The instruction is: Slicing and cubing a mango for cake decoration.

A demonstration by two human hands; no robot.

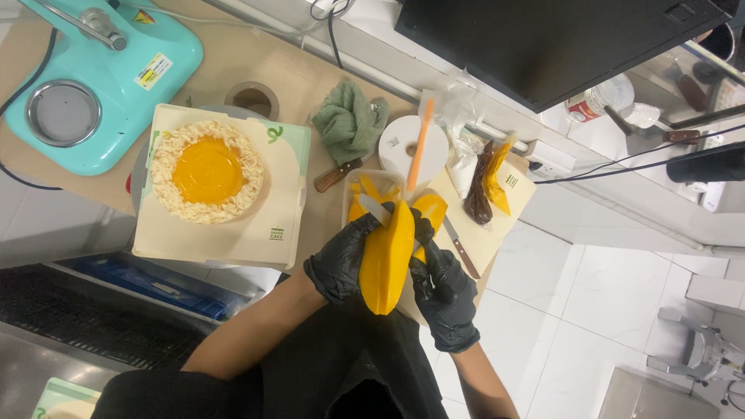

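A peeled yellow mango (386, 260) stands on end above the near edge of the bench (233, 66), held between two black-gloved hands. The left hand (340, 260) is curled around its left flank, and a knife blade (375, 209) shows at the fruit's upper end by this hand's fingers; which hand drives the blade cannot be told. The right hand (444, 291) is clenched against the mango's right side. Just behind the fruit sits a clear tray (365, 188) holding yellow slices, and to its right a pale cutting board (497, 217) carries another yellow piece, a second knife with a dark handle (461, 248) and piping bags (485, 182) filled with brown and yellow. Further back lie a green cloth (351, 120), a wooden-handled knife (336, 176) and a white round roll with an orange stick across it (414, 147). To the left, a round cake (208, 172) with an orange glazed centre and a white flaked rim rests on a cream board (275, 209), and beyond it stands a turquoise machine (97, 85).
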